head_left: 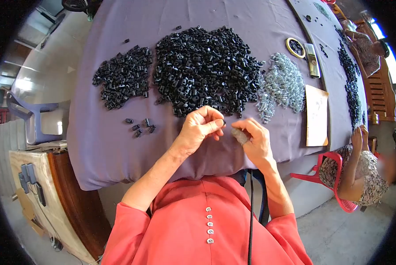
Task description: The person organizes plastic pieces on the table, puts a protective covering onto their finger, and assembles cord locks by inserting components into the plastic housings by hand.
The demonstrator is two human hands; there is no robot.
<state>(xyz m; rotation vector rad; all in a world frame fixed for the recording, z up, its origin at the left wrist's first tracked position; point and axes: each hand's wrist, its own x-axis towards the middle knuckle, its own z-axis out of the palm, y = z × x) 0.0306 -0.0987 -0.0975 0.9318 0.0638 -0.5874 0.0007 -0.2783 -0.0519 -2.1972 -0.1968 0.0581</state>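
My left hand (201, 127) is closed in a pinch over the table's front edge. A small black plastic piece (224, 122) shows at its thumb and fingertip. Just to the right, my right hand (255, 140) has its fingers curled together, with a greyish wrap (239, 136) round one digit; whatever it holds is hidden. Beyond both hands lies a big heap of small black plastic pieces (206, 66), hollow and tube-like. A smaller black heap (125, 77) is left of it, and a pile of tiny silvery springs (284, 84) is right. Several joined-looking black pieces (140, 126) lie near the left front.
A purple cloth (105, 145) covers the table. To the right are a cardboard sheet (317, 115), a round yellow-rimmed container (295, 47) and a clear box (312, 61). A person (361, 172) sits on a red chair (315, 176) at right; another person (365, 51) is farther back.
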